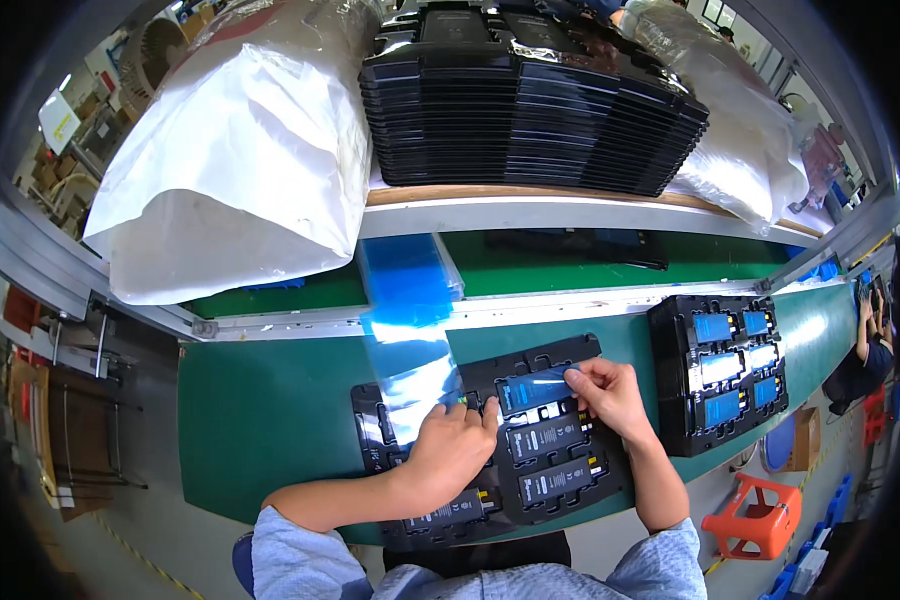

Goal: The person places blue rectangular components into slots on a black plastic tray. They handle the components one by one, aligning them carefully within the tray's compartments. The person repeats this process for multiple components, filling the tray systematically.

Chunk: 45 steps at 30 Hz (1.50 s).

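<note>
A battery pack covered with blue film (533, 391) lies at the top right of a black plastic tray (610, 488). My right hand (613, 398) is closed in a pinch at the film's right end. Palm down, my left hand (452, 445) rests over the tray, one finger stretched to the battery's left end and the others bent but apart. Beneath its fingertips lies a long strip of clear blue film sheets (410, 375), reaching back to the shelf. Dark batteries with yellow-tipped ends sit in the tray, including a middle-right battery (548, 438) and a lower-right battery (558, 481).
A stack of black trays (675, 390) holding blue-covered batteries stands right on the green table (260, 420). On the shelf (580, 205) are a tall pile of black trays (530, 125) and a white plastic bag (260, 150). An orange stool (755, 515) is on the floor.
</note>
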Motion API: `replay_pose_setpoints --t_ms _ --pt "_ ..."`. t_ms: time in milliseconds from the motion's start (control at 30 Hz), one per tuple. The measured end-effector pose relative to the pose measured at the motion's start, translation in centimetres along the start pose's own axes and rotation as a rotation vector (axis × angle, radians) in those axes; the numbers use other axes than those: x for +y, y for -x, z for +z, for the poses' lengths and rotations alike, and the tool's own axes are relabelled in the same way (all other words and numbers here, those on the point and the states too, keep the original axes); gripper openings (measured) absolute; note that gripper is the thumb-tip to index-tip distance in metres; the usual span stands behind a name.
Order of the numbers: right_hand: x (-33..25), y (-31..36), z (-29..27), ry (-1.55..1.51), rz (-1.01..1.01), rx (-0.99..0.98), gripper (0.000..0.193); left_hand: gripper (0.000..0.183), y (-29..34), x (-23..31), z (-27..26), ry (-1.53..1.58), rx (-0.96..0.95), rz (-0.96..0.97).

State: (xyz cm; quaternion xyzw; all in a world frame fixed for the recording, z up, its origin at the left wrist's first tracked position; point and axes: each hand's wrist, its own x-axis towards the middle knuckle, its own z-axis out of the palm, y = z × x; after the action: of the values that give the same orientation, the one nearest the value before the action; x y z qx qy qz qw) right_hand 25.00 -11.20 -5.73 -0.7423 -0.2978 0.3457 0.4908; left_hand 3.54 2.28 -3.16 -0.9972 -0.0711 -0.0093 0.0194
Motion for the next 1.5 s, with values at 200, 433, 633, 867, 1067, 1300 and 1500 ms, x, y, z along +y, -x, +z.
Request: replay_pose_setpoints --t_ms 200,433,633,867,1067,1300,1500 --pt "-0.1 0.4 0.6 0.076 -0.001 0.030 0.024 0.052 -0.1 -0.2 -0.1 0.017 -0.024 0.030" --pt "0.0 0.2 0.8 0.082 0.005 0.016 0.024 0.048 -0.1 -0.3 0.2 0.033 -0.025 0.028" --pt "0.3 0.2 1.0 0.093 -0.002 0.022 0.024 0.044 -0.2 -0.3 0.4 0.044 -0.015 0.027" --pt "0.3 0.2 0.9 0.078 -0.010 0.015 0.023 0.038 -0.3 -0.3 0.3 0.068 -0.014 0.022" --pt "0.5 0.2 1.1 0.094 -0.022 0.023 0.022 0.043 -0.3 -0.3 0.2 0.061 -0.032 0.038" --pt "0.6 0.1 1.3 0.159 -0.062 0.064 0.021 0.058 -0.7 -0.2 0.3 0.135 -0.064 0.067" --pt "0.3 0.3 1.4 0.238 -0.122 0.081 0.019 0.056 -0.8 -0.1 0.4 0.136 -0.076 0.072"
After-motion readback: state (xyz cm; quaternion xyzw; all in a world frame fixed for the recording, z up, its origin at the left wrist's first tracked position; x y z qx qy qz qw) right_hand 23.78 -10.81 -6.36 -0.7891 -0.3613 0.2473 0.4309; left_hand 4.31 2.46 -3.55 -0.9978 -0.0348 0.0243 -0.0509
